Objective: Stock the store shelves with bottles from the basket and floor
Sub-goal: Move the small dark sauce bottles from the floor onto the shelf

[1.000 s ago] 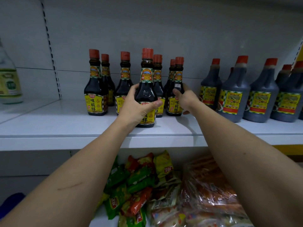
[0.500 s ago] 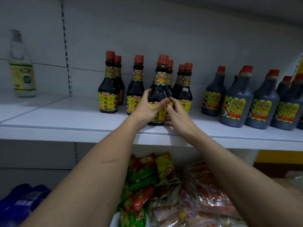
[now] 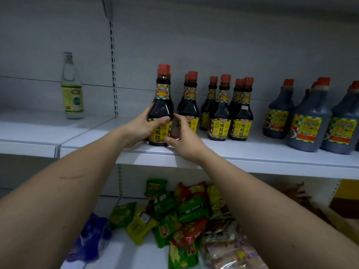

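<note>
A dark soy sauce bottle (image 3: 162,105) with a red cap and yellow label stands upright at the front of the white shelf (image 3: 252,150). My left hand (image 3: 140,129) wraps around its left side and label. Against its lower right side sits my right hand (image 3: 184,139), thumb at the base and fingers curled between it and the neighbouring bottle. Behind and to the right stand several matching soy sauce bottles (image 3: 220,113) in rows.
Large dark jugs (image 3: 308,121) fill the shelf's right end. A clear bottle with a green label (image 3: 72,94) stands alone on the left shelf section. Snack packets (image 3: 174,210) and a blue bag (image 3: 91,237) lie on the lower shelf.
My right hand left a bottle in the right row and came to the bottle in my left hand. That bottle has shifted left along the shelf's front.
</note>
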Demonstrator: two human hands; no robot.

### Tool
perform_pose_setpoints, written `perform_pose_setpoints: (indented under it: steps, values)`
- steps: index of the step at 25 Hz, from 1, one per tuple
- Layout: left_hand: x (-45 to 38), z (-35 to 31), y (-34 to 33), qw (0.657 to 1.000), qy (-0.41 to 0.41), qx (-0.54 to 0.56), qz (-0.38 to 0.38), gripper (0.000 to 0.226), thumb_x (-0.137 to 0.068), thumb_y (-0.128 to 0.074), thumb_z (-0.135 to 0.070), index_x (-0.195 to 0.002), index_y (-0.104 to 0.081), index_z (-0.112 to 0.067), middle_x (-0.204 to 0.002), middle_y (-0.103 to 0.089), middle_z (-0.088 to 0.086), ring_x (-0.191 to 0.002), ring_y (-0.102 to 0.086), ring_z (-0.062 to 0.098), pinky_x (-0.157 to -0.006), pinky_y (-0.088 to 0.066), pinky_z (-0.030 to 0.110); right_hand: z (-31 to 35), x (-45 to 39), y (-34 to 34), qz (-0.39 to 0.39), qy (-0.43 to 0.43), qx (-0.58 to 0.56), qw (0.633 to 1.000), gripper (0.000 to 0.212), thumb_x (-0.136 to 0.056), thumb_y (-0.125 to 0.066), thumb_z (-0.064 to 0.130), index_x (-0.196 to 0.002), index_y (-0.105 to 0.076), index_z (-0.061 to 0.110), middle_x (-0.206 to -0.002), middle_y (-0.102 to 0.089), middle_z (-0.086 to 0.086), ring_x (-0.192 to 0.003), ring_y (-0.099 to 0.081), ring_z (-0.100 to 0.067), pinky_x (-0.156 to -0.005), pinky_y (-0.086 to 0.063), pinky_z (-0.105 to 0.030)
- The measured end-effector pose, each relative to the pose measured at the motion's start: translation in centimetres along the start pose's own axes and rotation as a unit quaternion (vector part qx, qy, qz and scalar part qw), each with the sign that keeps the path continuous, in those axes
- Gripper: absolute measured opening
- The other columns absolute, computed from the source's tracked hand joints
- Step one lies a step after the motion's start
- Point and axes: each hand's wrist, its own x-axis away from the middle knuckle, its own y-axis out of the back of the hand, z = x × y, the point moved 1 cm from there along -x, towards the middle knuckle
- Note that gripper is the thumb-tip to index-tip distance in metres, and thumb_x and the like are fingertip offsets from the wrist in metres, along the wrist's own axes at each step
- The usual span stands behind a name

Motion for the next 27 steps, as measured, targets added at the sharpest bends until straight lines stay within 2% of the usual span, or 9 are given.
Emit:
perform_pose_setpoints:
  steps: [5, 10, 13, 15, 17, 19, 21, 23, 27]
  values:
    - [0.8, 1.6, 2.1, 0.998, -0.019, -0.042, -0.032, 0.078, -0.08, -0.066, -0.043, -0.149, -0.031, -0.032, -0.123, -0.064, 0.0, -0.107, -0.066, 0.014, -0.094, -0.053, 0.038, 0.2, -0.3, -1.9, -0.016, -0.011, 0.093, 0.995, 0.082, -0.092, -0.062, 0.042, -0.149, -0.004, 0.05, -0.117, -0.068, -0.004, -0.104, -0.064, -0.029, -0.091, -0.051, -0.047]
    - [1.0, 1.4, 1.5, 0.994, -0.016, -0.098, -0.055, 0.077, -0.078, -0.059, -0.05, -0.146, -0.036, -0.024, -0.118, -0.063, -0.003, -0.1, -0.062, 0.004, -0.08, -0.049, 0.023, 0.6, 1.1, -1.4, 0.007, -0.016, 0.131, 0.991, 0.069, -0.098, -0.052, 0.038, -0.154, -0.013, 0.031, -0.133, -0.06, -0.012, -0.118, -0.057, -0.036, -0.097, -0.048, -0.049]
    - [2.1, 1.4, 1.3, 0.978, 0.028, -0.189, -0.086, 0.058, -0.085, -0.06, -0.048, -0.135, -0.045, -0.024, -0.115, -0.063, -0.003, -0.106, -0.062, 0.016, -0.081, -0.045, 0.026, 0.5, 2.5, -0.8, 0.046, -0.002, 0.174, 0.984, 0.058, -0.1, -0.046, 0.039, -0.15, -0.028, 0.015, -0.143, -0.051, -0.014, -0.13, -0.046, -0.035, -0.103, -0.042, -0.046]
    - [2.8, 1.5, 0.7, 0.955, 0.065, -0.261, -0.126, 0.062, -0.082, -0.067, -0.05, -0.134, -0.045, -0.023, -0.122, -0.064, 0.001, -0.115, -0.06, 0.024, -0.087, -0.044, 0.033, 0.3, 3.4, 0.0, 0.091, 0.005, 0.187, 0.978, 0.054, -0.101, -0.046, 0.038, -0.146, -0.039, 0.01, -0.145, -0.049, -0.012, -0.133, -0.043, -0.032, -0.106, -0.037, -0.042]
    - [4.2, 1.2, -0.4, 0.919, 0.124, -0.347, -0.137, 0.091, -0.074, -0.072, -0.058, -0.145, -0.034, -0.015, -0.135, -0.058, 0.012, -0.123, -0.054, 0.031, -0.095, -0.045, 0.039, 0.8, 4.4, 1.1, 0.146, -0.008, 0.168, 0.975, 0.056, -0.1, -0.047, 0.039, -0.147, -0.04, 0.008, -0.149, -0.045, -0.012, -0.136, -0.041, -0.029, -0.111, -0.033, -0.04]
    - [6.1, 0.0, -1.6, 0.868, 0.213, -0.433, -0.116, 0.115, -0.071, -0.069, -0.068, -0.153, -0.018, -0.006, -0.149, -0.042, 0.018, -0.137, -0.039, 0.034, -0.109, -0.036, 0.044, 2.5, 5.2, 3.3, 0.214, -0.046, 0.123, 0.968, 0.062, -0.101, -0.047, 0.041, -0.152, -0.033, 0.009, -0.157, -0.035, -0.011, -0.142, -0.035, -0.028, -0.116, -0.03, -0.04]
    - [8.7, -2.3, -3.3, 0.825, 0.281, -0.484, -0.077, 0.111, -0.078, -0.053, -0.076, -0.155, -0.01, -0.009, -0.159, -0.024, 0.012, -0.147, -0.02, 0.03, -0.116, -0.023, 0.052, 5.2, 6.3, 6.0, 0.251, -0.062, 0.121, 0.959, 0.063, -0.102, -0.043, 0.045, -0.154, -0.029, 0.013, -0.16, -0.03, -0.007, -0.145, -0.031, -0.028, -0.117, -0.029, -0.042]
    - [10.8, -6.1, -4.9, 0.802, 0.305, -0.513, -0.035, 0.095, -0.085, -0.035, -0.077, -0.157, -0.01, -0.019, -0.163, -0.015, 0.003, -0.151, -0.008, 0.025, -0.118, -0.012, 0.056, 8.5, 7.4, 9.1, 0.255, -0.051, 0.164, 0.952, 0.059, -0.101, -0.037, 0.047, -0.153, -0.032, 0.02, -0.158, -0.033, -0.006, -0.144, -0.031, -0.029, -0.115, -0.028, -0.048]
    - [13.2, -18.2, -6.5, 0.79, 0.298, -0.534, 0.039, 0.075, -0.093, -0.026, -0.068, -0.155, -0.019, -0.027, -0.163, -0.017, 0.0, -0.151, -0.008, 0.025, -0.118, -0.01, 0.057, 16.5, 10.1, 15.8, 0.29, -0.084, 0.187, 0.935, 0.052, -0.101, -0.026, 0.043, -0.151, -0.031, 0.03, -0.158, -0.032, -0.004, -0.144, -0.026, -0.029, -0.115, -0.025, -0.054]
